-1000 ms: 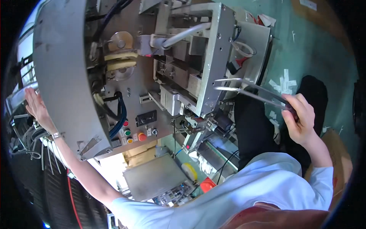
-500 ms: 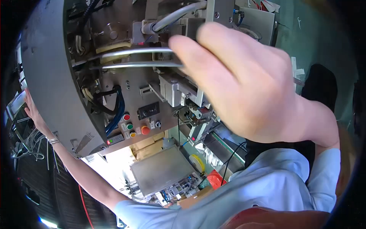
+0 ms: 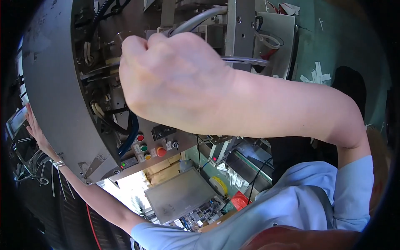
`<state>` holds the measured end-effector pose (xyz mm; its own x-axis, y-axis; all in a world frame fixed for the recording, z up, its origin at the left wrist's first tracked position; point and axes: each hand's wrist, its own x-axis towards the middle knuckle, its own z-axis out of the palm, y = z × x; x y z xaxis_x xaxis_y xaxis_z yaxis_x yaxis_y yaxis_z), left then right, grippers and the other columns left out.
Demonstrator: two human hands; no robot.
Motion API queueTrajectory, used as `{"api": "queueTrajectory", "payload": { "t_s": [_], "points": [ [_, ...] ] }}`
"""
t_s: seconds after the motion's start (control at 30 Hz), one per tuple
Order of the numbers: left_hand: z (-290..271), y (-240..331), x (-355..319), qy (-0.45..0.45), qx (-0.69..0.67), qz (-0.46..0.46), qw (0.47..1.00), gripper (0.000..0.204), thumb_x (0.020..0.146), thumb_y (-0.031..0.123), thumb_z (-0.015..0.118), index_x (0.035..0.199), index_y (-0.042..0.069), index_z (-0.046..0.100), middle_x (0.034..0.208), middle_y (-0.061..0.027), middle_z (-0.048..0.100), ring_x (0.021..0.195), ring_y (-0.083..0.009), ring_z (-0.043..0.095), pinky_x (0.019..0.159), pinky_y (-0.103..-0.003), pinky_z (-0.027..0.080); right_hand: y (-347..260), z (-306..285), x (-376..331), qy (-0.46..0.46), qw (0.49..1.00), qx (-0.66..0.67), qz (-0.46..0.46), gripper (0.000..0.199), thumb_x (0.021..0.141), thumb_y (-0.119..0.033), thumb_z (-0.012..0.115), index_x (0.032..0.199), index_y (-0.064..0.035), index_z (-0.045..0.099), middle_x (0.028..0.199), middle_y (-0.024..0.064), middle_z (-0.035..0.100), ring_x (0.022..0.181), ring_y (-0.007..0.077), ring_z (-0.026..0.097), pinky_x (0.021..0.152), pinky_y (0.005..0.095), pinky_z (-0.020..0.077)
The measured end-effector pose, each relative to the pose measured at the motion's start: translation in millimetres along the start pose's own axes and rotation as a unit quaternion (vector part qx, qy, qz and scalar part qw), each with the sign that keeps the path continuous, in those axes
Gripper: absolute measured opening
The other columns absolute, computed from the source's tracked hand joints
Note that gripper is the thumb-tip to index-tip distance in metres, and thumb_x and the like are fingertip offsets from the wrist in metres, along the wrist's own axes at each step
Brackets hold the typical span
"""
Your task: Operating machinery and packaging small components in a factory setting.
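The right hand (image 3: 171,79), toward eleven o'clock, is closed in a fist round metal tongs (image 3: 246,61) before the machine's inner parts; a shiny end shows past the wrist toward one o'clock; the fingertips are hidden, so I cannot tell how tightly they press; the left hand (image 3: 36,130), at nine o'clock, has its fingers loosely spread beside the grey machine panel (image 3: 58,87); contact is unclear; coloured push buttons (image 3: 144,148) sit at eight o'clock; white strips (image 3: 317,75) lie at two.
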<state>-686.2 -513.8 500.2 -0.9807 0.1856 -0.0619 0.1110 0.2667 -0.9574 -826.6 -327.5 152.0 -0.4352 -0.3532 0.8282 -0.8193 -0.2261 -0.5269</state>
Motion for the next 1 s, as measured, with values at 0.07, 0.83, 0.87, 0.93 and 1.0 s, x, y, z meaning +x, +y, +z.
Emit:
{"api": "queueTrajectory", "payload": {
  "t_s": [0.07,0.83,0.87,0.93,1.0],
  "points": [
    [2.1,0.4,0.2,0.011,-0.001,-0.003,1.0,0.05,0.086,0.028,0.048,0.132,0.009,0.041,0.141,-0.0046,0.034,0.131,-0.0239,0.029,0.108,-0.04,0.02,-2.0,-0.9,5.6,-0.042,0.999,0.017,-0.015,0.014,0.066,-0.013,0.062,0.074,-0.0049,0.069,0.076,0.0151,0.062,0.07,0.0253,0.062,0.054,0.0319,0.0507],
    [-50.4,104.2,25.2,0.104,-0.148,-0.197,0.964,0.047,0.096,0.033,0.034,0.117,-0.005,0.051,0.113,-0.0152,0.057,0.106,-0.0268,0.055,0.091,-0.035,0.045,14.0,-26.5,-4.9,-0.075,0.997,-0.005,-0.021,0.012,0.067,-0.008,0.058,0.073,-0.0085,0.069,0.074,0.0103,0.065,0.076,0.025,0.065,0.061,0.0337,0.0528],
    [-67.8,122.8,23.5,0.091,-0.059,-0.215,0.97,0.043,0.096,0.029,0.033,0.117,-0.004,0.051,0.119,-0.0135,0.055,0.11,-0.0259,0.053,0.091,-0.036,0.046,15.1,-27.5,-5.5,-0.085,0.996,-0.009,-0.019,0.012,0.066,-0.008,0.058,0.073,-0.0083,0.069,0.074,0.011,0.065,0.076,0.0253,0.065,0.061,0.0339,0.0528],
    [-96.6,141.4,9.0,0.243,-0.233,-0.246,0.909,0.036,0.095,0.02,0.038,0.111,-0.009,0.052,0.099,-0.018,0.062,0.093,-0.0241,0.06,0.075,-0.031,0.053,17.0,-35.3,-6.1,-0.109,0.994,-0.011,-0.014,0.012,0.067,-0.008,0.058,0.073,-0.0081,0.069,0.074,0.0109,0.065,0.076,0.0252,0.065,0.061,0.0337,0.0529],
    [-127.3,184.1,-15.9,0.183,-0.035,-0.346,0.919,0.027,0.094,0.012,0.039,0.106,-0.006,0.055,0.083,-0.0133,0.06,0.07,-0.0171,0.06,0.057,-0.024,0.052,21.4,-39.1,-4.8,-0.157,0.987,-0.02,-0.001,0.012,0.068,-0.006,0.059,0.074,-0.0077,0.069,0.075,0.0108,0.066,0.077,0.0252,0.066,0.061,0.0333,0.0532]
  ]
}}
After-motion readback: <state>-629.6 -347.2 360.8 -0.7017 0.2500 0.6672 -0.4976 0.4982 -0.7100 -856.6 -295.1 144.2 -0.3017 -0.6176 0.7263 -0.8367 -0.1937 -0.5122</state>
